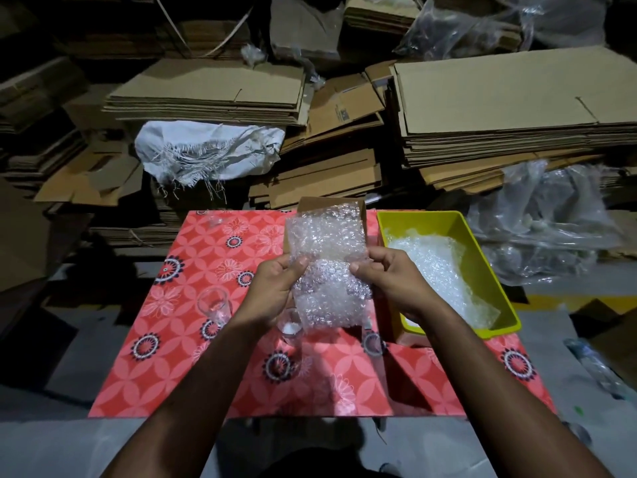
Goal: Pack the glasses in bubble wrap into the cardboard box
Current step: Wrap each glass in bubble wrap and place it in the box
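A sheet of bubble wrap [327, 267] is held up above the red patterned table [193, 367]. My left hand [275, 288] pinches its left edge and my right hand [386, 281] pinches its right edge. Behind the sheet stands a small cardboard box [310, 203], mostly hidden. A clear glass [215, 305] stands on the table left of my left hand. A second glass [291, 331] stands below the sheet, and a third glass [374, 341] stands to its right, partly hidden.
A yellow plastic bin [431, 219] with more bubble wrap [437, 270] inside sits on the table's right side. Stacks of flattened cardboard [499, 98], a white sack [206, 150] and clear plastic bags [544, 222] lie beyond the table.
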Available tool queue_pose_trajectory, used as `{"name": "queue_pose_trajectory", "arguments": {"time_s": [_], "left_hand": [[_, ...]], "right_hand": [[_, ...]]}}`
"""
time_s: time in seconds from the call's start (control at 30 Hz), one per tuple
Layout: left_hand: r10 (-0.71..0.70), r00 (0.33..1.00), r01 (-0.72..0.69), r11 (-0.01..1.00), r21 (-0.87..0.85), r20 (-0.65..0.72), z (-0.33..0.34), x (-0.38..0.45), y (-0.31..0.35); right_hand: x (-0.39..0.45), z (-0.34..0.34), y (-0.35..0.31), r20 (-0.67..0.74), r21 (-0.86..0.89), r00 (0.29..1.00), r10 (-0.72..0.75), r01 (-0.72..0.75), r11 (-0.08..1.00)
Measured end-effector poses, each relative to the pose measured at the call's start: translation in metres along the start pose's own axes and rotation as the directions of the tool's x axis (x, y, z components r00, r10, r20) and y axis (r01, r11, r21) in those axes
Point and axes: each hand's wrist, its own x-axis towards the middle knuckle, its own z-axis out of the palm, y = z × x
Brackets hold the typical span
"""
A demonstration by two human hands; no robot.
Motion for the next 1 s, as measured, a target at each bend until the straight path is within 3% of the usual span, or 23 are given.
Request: {"name": "queue_pose_trajectory", "arguments": {"time_s": [0.17,0.3,0.47,0.63,0.77,0.9,1.0], "left_hand": [[0.033,0.999,-0.034,0.999,0.026,0.017,-0.01,0.002,0.002],[0.05,0.999,-0.05,0.999,0.017,0.006,-0.016,0.007,0.003],[0.124,0.991,-0.126,0.99,0.064,0.041,-0.018,0.007,0.011],[0.142,0.987,-0.145,0.989,0.039,0.07,-0.015,0.007,0.019],[0.02,0.993,0.001,0.983,-0.182,0.114,-0.015,0.01,0.013],[-0.106,0.986,0.104,0.994,0.023,0.128,-0.01,0.005,0.006],[-0.057,0.99,0.042,0.993,0.111,0.13,-0.007,0.005,0.004]], "right_hand": [[0.002,-0.004,0.0,-0.1,0.022,0.995,0.0,0.002,1.0],[0.002,-0.005,0.001,0.002,0.121,1.0,0.025,-0.026,0.992],[0.002,-0.004,-0.003,-0.062,0.227,0.998,-0.016,0.03,0.973],[0.004,-0.007,0.0,-0.082,0.065,0.989,-0.122,0.127,0.99],[0.007,-0.011,0.002,-0.09,-0.067,0.967,-0.238,0.233,0.97],[0.007,-0.014,-0.002,-0.087,-0.184,0.947,-0.308,0.289,0.94],[0.008,-0.014,-0.001,-0.153,-0.031,0.965,-0.212,0.21,0.977]]}}
